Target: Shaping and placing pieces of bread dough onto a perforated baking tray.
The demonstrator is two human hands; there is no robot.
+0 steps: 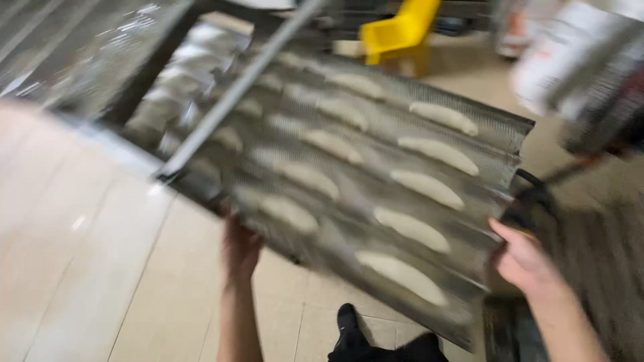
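A long perforated metal baking tray (376, 174) with wavy channels was held in the air above a tiled floor (100, 268), tilted so that its far end rose toward a metal rack (221, 107). Pale, unbaked dough loaves (412, 229) lay lengthwise in the channels, in three rough rows running from the near edge to the far edge, all apart from one another. The picture was blurred by motion, so finer surface detail could not be told.

The left hand (240, 248) gripped the tray's near-left edge from below, fingers curled under the metal. The right hand (526, 258) was closed on the near-right corner, thumb on top.

Carrying it well seemed to call for keeping both grips level, so the soft loaves would not slide along the channels, and for lining the far edge up squarely with the rack rails.

A yellow plastic object (401, 28) stood beyond the far edge, and a dark shoe (347, 328) showed on the floor below the tray.
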